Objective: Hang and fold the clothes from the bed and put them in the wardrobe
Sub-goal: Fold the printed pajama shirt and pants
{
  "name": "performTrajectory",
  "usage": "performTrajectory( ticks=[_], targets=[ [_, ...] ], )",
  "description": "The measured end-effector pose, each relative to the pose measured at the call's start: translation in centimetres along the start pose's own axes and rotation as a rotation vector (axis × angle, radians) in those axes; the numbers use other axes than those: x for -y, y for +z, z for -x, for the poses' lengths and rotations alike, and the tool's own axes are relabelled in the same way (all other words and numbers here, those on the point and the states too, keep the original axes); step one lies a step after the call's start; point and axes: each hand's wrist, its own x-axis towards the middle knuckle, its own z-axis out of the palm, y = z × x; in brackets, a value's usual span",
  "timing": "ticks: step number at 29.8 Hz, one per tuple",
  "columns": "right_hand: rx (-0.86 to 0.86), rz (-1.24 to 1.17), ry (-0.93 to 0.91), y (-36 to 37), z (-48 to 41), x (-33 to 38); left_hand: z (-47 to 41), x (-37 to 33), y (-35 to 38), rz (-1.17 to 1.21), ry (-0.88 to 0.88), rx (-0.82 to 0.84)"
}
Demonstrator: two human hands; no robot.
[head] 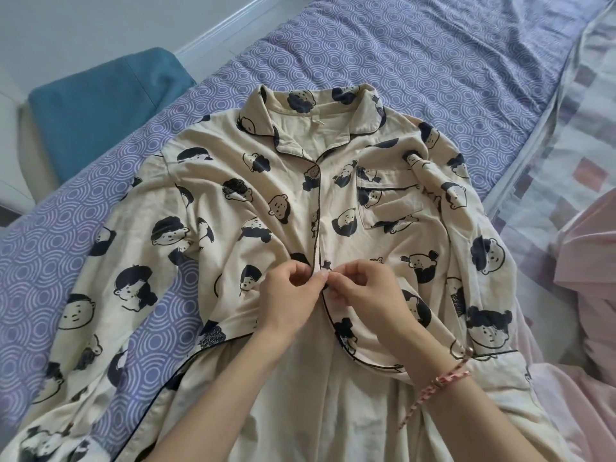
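both hands, left [289,296] and right [361,288], pinch the cream cartoon-print cotton pyjama shirt's [233,201] placket, buttoning it; folding probably comes next.

The pajama shirt [233,181] lies front-up across the bed [416,61], collar at the far end and hem nearest the person. Its sleeves spread to either side. The chest pocket [390,205] sits right of the front opening. Below it, at that opening, the left hand [286,295] and right hand [363,288] meet side by side, each pinching an edge. Beyond the bed's left edge stands what may be a cushioned seat [100,105]. A quilt [573,111] lies along the bed's right side, with another garment [593,261] nearer, beside the right sleeve.
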Motion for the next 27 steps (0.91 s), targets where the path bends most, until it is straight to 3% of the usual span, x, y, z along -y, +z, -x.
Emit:
performTrajectory(
  ticks=[3,11,13,17,23,27],
  targets=[
    [-0.015,-0.003,-0.039,0.3,0.4,-0.2,0.4,0.0,-0.1,0.152,-0.04,0.026],
    [-0.081,0.012,-0.095,0.7,0.7,-0.3,1.5,-0.4,-0.4,0.143,0.006,-0.018],
    [-0.078,0.006,-0.1,0.8,0.7,-0.3,1.1,-0.1,-0.5,0.216,-0.1,0.007],
    [-0.048,-0.028,-0.095,0.6,0.4,-0.3,0.3,-0.2,-1.2,0.586,-0.394,0.251],
    [-0.037,-0.07,-0.051,0.8,0.3,-0.9,0.1,0.0,-1.2,0.431,-0.298,0.286],
    [-0.079,0.01,-0.039,1.3,0.3,-1.5,-0.1,0.8,-0.7,-0.03,0.003,0.186]
  ],
)
